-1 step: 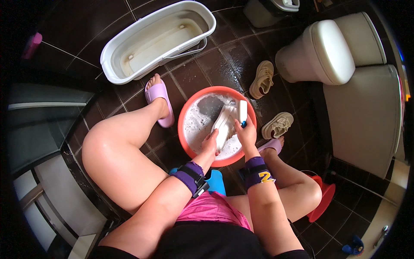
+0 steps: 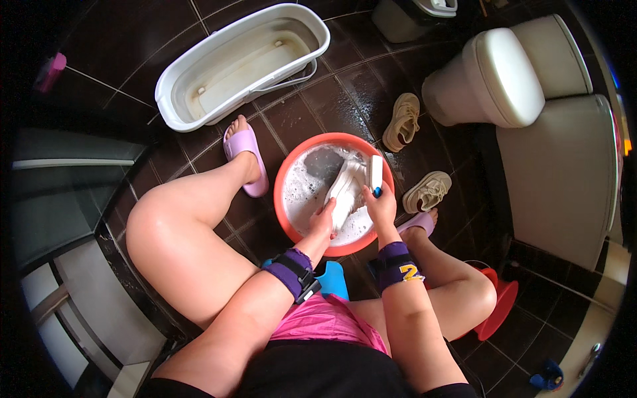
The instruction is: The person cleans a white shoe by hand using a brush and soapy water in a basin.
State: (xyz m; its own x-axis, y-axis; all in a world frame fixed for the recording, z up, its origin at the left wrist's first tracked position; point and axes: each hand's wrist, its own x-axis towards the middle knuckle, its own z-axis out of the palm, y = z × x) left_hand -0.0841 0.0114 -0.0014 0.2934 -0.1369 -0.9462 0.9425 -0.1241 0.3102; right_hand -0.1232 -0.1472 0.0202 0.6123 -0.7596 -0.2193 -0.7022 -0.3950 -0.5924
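An orange-red basin (image 2: 279, 192) of foamy water stands on the floor between my feet. Inside it, a white shoe (image 2: 346, 189) lies tilted, partly in the suds. My left hand (image 2: 323, 221) is closed around its near end. In my right hand (image 2: 381, 207) is a white brush (image 2: 376, 172) with a blue part at the grip, held upright at the shoe's right side. Whether the bristles touch the shoe is hidden. Two beige lace-up sneakers, a far one (image 2: 402, 123) and a nearer one (image 2: 428, 192), sit on the tiles right of the basin.
A long white tub (image 2: 323, 41) with a handle stands at the far left. To the right are a toilet (image 2: 509, 79) and a lidded bin (image 2: 406, 20). A blue plastic stool (image 2: 333, 281) shows below me; a red container (image 2: 499, 308) is beside my right knee. Some dark tiles are wet.
The brush in my right hand has shifted very slightly to the right. My left hand and the shoe look nearly the same.
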